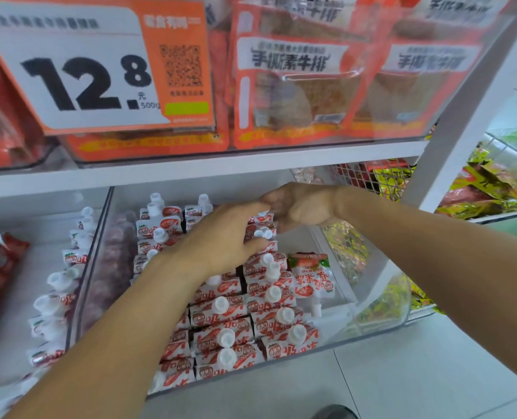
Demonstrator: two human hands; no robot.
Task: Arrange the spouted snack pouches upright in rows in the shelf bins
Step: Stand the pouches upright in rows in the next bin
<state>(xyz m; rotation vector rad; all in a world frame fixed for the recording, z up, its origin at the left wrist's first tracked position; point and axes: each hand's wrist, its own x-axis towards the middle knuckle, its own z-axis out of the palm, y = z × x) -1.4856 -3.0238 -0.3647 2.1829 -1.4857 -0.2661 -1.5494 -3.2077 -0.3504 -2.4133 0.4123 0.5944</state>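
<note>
1. Red-and-white spouted snack pouches (221, 313) stand in rows inside a clear shelf bin (381, 300) on the lower shelf (160, 173), white caps up. One pouch (310, 279) at the right of the rows lies turned over, spout towards the bin's front.
2. The pouches look light, soft-sided and glossy, likely to slump or slip if squeezed at the belly. The stiff cap and neck seem the surest place to take hold, with the flat base set down first.
3. A person's left hand (221, 237) reaches over the middle rows, fingers curled down onto the pouch tops. Whether it grips one I cannot tell.
4. The right hand (299, 207) hovers at the back of the bin, fingertips drawn together at a pouch's top edge, apparently pinching it.
5. A neighbouring bin (84, 267) on the left holds another row of pouches. Above hang orange snack bags (293, 86) and a price sign (78, 74) reading 12.8.
</note>
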